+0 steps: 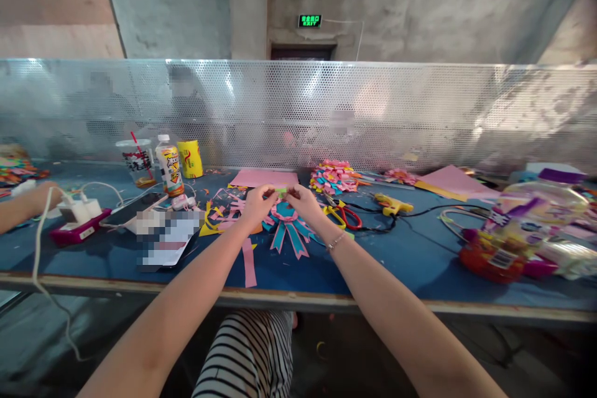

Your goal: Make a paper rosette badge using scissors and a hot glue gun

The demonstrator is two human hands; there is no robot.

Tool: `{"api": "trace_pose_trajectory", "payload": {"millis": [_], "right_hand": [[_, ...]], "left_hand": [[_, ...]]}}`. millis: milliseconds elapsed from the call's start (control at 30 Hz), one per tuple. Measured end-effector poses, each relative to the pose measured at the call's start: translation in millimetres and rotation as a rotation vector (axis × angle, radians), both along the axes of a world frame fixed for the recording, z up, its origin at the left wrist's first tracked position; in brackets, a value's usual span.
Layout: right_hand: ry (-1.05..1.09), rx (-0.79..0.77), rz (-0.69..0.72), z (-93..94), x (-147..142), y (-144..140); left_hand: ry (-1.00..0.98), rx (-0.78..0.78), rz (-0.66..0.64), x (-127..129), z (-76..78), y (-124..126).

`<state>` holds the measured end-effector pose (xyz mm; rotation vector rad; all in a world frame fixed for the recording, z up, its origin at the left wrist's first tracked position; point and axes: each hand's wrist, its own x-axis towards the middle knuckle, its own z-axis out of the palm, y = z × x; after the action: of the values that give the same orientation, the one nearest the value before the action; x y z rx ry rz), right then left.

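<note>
Head view. My left hand (255, 201) and right hand (304, 200) meet above the blue bench (410, 249), fingertips pinched together on a small green paper strip (280, 190) held between them. Directly beneath lies a pink-and-teal paper rosette (288, 225) among paper scraps (224, 211). Just right of my right hand are red-handled scissors (349, 216) and, beyond them, a yellow glue gun (394, 204). Behind the hands, a pink paper sheet (263, 178) and a heap of folded paper pieces (332, 176). At left, a drink bottle (170, 165), a yellow can (189, 158) and another person's hand (40, 198).
</note>
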<state>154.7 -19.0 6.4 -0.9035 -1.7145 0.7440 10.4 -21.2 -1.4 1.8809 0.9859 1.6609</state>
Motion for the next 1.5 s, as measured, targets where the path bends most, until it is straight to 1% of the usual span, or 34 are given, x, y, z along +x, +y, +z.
{"api": "trace_pose_trajectory", "payload": {"millis": [100, 167, 233, 400, 600, 733, 933, 1133, 1233, 1333, 1500], "right_hand": [[0.049, -0.045, 0.045, 1.3, -1, -3], [0.081, -0.061, 0.051, 1.4, -2, -3], [0.113, -0.065, 0.049, 0.9, -3, -3], [0.119, -0.078, 0.04, -0.3, -2, -1], [0.143, -0.074, 0.063, -0.6, -1, 0], [0.119, -0.05, 0.058, -0.2, -2, 0], [0.053, -0.014, 0.073, 0.6, -2, 0], [0.032, 0.033, 0.095, 0.5, -2, 0], [0.015, 0.087, 0.075, -0.8, -1, 2], [0.004, 0.178, 0.03, -1.4, -1, 2], [-0.086, 0.298, -0.055, 1.9, -1, -5]], "left_hand": [[-0.102, -0.133, -0.096, 0, -2.2, 5], [-0.186, -0.212, -0.174, 0, -3.2, 7], [-0.254, -0.264, -0.221, 0, -3.0, 7], [-0.34, -0.323, -0.205, 0, 1.4, 3], [-0.347, -0.311, -0.253, 0, 2.8, 0], [-0.358, -0.313, -0.296, 1, 3.5, -2], [-0.335, -0.367, -0.262, 2, 7.1, -6], [-0.304, -0.356, -0.261, 2, 5.9, -6], [-0.286, -0.301, -0.254, 2, 2.8, -2], [-0.282, -0.239, -0.266, 2, 0.0, 2], [-0.427, -0.307, -0.328, 5, 2.6, -2]]}}
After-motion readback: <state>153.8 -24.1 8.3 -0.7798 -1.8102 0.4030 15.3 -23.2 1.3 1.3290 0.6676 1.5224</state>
